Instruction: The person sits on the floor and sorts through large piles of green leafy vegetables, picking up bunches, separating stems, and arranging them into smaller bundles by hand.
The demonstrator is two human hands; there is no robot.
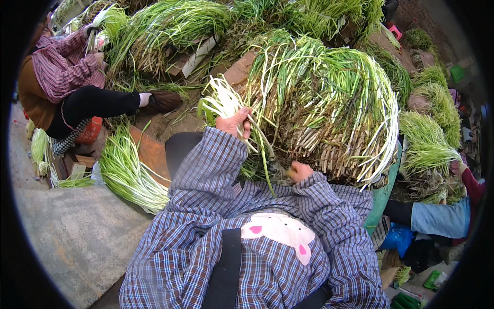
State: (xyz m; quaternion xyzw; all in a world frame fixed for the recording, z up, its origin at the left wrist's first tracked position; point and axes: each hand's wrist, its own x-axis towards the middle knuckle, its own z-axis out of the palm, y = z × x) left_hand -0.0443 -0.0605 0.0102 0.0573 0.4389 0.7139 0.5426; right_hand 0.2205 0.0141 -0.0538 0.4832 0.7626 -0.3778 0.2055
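Observation:
My left hand [236, 123] grips a bunch of pale leafy vegetable stalks [224, 98]. Their leafy tops lie beyond the fist, and a few stems trail from it towards my lap. My right hand [300, 172] is curled near the lower end of those stems [272, 154]. Its fingertips are blurred, so whether they pinch a stem is unclear. In front of me rises a large heap of long green and white stalks [328, 89]. Brown, soil-stained root ends face me along its lower edge.
On my left lie cleaned-looking stalks [129, 174] beside a grey slab [77, 239]. A person in a checked shirt [67, 69] sits at upper left, holding stalks. A co-worker's hand [457, 167] touches another heap [428, 139] at right. A green rim [380, 210] stands by my right side.

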